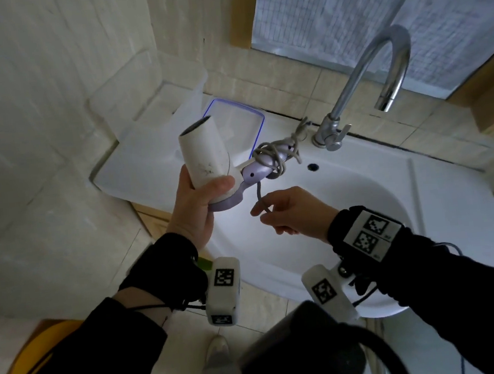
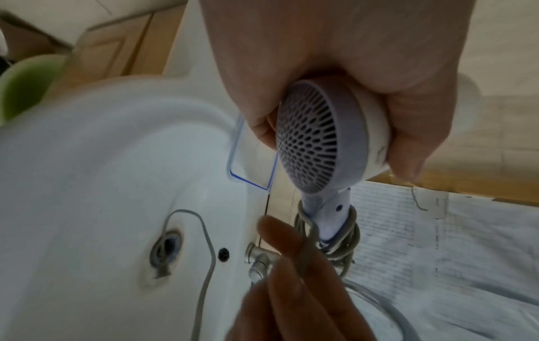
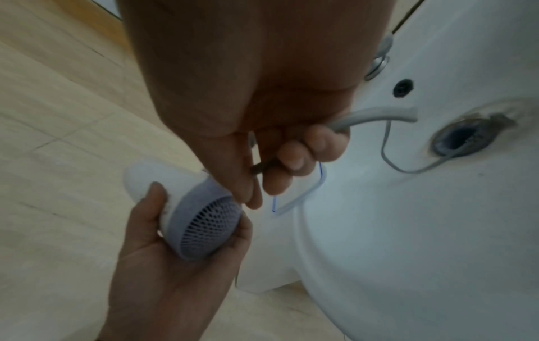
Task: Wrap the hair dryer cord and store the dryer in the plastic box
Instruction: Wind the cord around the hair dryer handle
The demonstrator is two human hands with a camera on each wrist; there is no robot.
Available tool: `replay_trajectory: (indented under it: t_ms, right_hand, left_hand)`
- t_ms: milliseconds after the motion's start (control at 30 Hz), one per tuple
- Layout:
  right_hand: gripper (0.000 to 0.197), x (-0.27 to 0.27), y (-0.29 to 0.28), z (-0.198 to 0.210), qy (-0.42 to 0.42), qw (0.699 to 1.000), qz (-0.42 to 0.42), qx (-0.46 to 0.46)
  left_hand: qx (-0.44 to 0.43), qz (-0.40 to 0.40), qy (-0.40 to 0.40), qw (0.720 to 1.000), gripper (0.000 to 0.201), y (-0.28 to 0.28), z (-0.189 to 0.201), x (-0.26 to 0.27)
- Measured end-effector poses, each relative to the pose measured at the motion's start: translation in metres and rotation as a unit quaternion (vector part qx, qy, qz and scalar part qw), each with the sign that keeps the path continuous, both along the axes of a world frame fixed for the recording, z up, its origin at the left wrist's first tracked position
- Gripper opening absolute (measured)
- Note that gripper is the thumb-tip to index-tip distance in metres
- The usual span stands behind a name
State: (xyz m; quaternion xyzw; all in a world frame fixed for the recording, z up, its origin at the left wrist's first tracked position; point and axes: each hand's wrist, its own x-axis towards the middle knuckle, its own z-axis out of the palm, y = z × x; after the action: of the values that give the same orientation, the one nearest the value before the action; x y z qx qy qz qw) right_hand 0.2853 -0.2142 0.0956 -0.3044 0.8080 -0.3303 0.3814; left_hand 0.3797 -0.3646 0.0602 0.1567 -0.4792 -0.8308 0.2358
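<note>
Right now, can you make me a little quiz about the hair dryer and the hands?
1. True or false: the left hand grips the hair dryer by its barrel.
2. What does the right hand pinch? A) the faucet B) the cord C) the lid
3. Fill in: most of the cord is wound around the dryer's ____.

Key: 1 true; 2 B; 3 handle.

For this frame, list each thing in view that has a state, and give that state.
hair dryer: held above the sink, nozzle up
cord: partly wound round the handle, a free length running to the right hand
left hand: grips the dryer barrel
right hand: pinches the cord
plastic box: open, holds no dryer
lid: off, flat on the sink top
faucet: no water running
</note>
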Motion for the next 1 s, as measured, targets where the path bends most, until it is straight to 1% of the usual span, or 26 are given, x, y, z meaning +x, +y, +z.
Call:
replay_trajectory:
  t_ms: [67, 133, 233, 333, 400, 533, 633, 700, 767, 900, 1000]
  right_hand:
    - [0.015, -0.003, 0.001, 0.004, 0.010, 1.000, 0.018, 0.018]
    - [0.014, -0.004, 0.002, 0.009, 0.019, 0.999, 0.028, 0.030]
    - [0.010, -0.008, 0.003, 0.019, 0.045, 0.998, 0.033, 0.037]
    - [0.010, -0.012, 0.006, 0.030, 0.073, 0.994, 0.056, 0.062]
    - [0.014, -0.015, 0.007, 0.035, 0.084, 0.991, 0.070, 0.076]
    - [0.017, -0.022, 0.010, 0.046, 0.093, 0.986, 0.097, 0.102]
    - [0.011, -0.030, 0.015, 0.058, 0.103, 0.981, 0.106, 0.129]
    - [0.006, -0.034, 0.019, 0.064, 0.114, 0.979, 0.103, 0.134]
    - [0.007, -0.038, 0.022, 0.070, 0.141, 0.976, 0.105, 0.129]
    - [0.006, -0.037, 0.021, 0.083, 0.177, 0.968, 0.125, 0.128]
    - [0.007, -0.037, 0.015, 0.093, 0.248, 0.945, 0.161, 0.142]
  left_hand:
    - [-0.025, -0.020, 0.017, 0.999, 0.022, 0.000, 0.004, 0.002]
    - [-0.045, -0.048, 0.020, 0.998, 0.015, -0.001, 0.007, 0.003]
    - [-0.090, -0.066, -0.025, 0.993, 0.033, -0.009, 0.002, 0.002]
    - [-0.107, -0.036, -0.078, 0.991, 0.053, -0.013, -0.004, 0.006]
    - [-0.120, -0.030, -0.095, 0.988, 0.059, -0.012, -0.003, 0.007]
    - [-0.170, -0.029, -0.131, 0.976, 0.059, -0.009, 0.002, 0.011]
    - [-0.218, -0.051, -0.142, 0.964, 0.062, -0.010, 0.003, 0.013]
    - [-0.231, -0.068, -0.147, 0.960, 0.063, -0.011, 0.003, 0.014]
    - [-0.237, -0.085, -0.152, 0.956, 0.063, -0.012, 0.006, 0.015]
    - [-0.270, -0.152, -0.157, 0.938, 0.063, -0.012, 0.016, 0.013]
    - [-0.286, -0.213, -0.149, 0.922, 0.063, -0.011, 0.024, 0.010]
